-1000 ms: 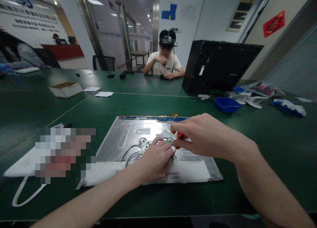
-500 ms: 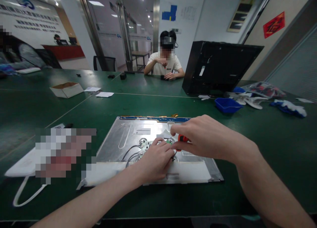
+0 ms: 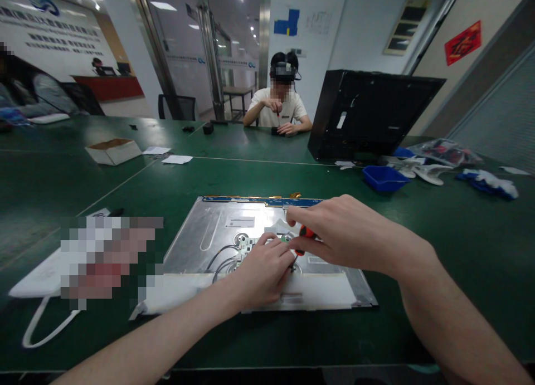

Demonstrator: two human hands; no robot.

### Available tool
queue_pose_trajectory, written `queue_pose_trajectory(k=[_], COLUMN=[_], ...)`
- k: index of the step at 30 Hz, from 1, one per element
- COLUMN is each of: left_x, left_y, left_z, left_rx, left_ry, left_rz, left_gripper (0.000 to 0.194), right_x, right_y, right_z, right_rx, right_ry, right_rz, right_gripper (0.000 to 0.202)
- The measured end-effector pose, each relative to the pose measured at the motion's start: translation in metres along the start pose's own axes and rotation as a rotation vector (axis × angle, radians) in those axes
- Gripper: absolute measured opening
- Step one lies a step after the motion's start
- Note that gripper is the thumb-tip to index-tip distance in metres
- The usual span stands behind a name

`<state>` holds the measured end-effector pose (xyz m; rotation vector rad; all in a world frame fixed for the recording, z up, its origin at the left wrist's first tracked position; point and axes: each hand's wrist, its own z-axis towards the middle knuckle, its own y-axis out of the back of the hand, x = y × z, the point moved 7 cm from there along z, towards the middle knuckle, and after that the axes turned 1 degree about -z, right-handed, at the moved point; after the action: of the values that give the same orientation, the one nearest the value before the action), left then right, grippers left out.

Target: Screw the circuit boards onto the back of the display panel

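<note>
On one broad green table (image 3: pixel 259 345) lies one flat, silver, rectangular metal panel (image 3: pixel 213 220), at the near side.
The right hand (image 3: pixel 346 232), thumb and fingers pinching the orange-red and black screwdriver (image 3: pixel 308 232), should hold it square above the panel; the left hand (image 3: pixel 267 269), its grip impossible to tell, should brace the pale green circuit board (image 3: pixel 246 245) evenly. Counted: one screwdriver, one visible board.

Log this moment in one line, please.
left hand: covering part of circuit board | right hand: gripping red-and-black screwdriver, tip unclear | display panel: flat on green table
</note>
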<state>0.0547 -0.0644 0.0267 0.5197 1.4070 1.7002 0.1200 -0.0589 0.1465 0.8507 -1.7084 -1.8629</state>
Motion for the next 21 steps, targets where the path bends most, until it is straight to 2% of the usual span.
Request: queue_pose_trajectory(k=[7,16,21], left_x=[0.0015,0.0006,0.0015], left_y=[-0.0040,-0.0031,-0.0043], left_z=[-0.0004,-0.0003,-0.0002], left_rx=[0.011,-0.015,-0.004], left_ry=[-0.006,-0.013,-0.004], left_rz=[0.000,0.013,0.012], left_gripper=[0.015,0.013,0.012], right_x=[0.0056,0.0014,0.0059], right_y=[0.0025,0.0014,0.0019], right_z=[-0.0053,-0.0023,-0.0048], right_rx=[0.024,-0.022,0.028], right_ry=[0.072,-0.021,0.067], right_rz=[0.097,-0.019,0.128], right_gripper=[0.007,0.014,0.017])
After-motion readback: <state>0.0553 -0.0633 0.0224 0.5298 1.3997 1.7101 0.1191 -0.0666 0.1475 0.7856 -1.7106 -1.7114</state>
